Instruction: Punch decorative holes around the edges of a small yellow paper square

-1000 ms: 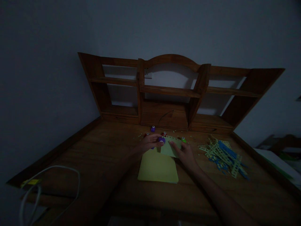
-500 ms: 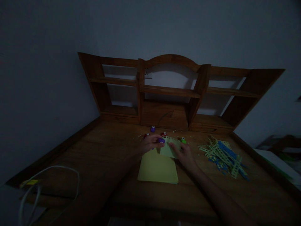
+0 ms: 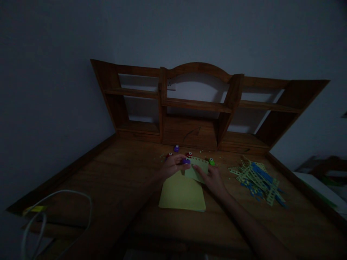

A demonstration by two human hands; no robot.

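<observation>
My left hand [image 3: 174,166] is closed around a small purple craft punch [image 3: 186,161], fingers above and thumb below. The punch sits at the upper left corner of a pale yellow-green sheet of paper [image 3: 196,172], whose top edge bears a row of punched notches. My right hand [image 3: 213,177] pinches that sheet at its right side, thumb on top. Below both hands lies a stack of yellow paper [image 3: 182,195] on the desk. Just beyond my hands stand another purple punch [image 3: 176,148], a red punch [image 3: 189,154] and a green punch [image 3: 211,161]; one more [image 3: 169,155] is partly hidden behind my left hand.
Punched strips of yellow and blue paper [image 3: 257,180] lie heaped on the right of the wooden desk [image 3: 116,173]. Tiny paper bits are scattered around the punches. A wooden shelf unit [image 3: 197,104] rises at the back. A white cable [image 3: 67,191] loops at the lower left.
Almost nothing differs. The view has shifted very slightly, and both hands keep their hold on the punch and the sheet.
</observation>
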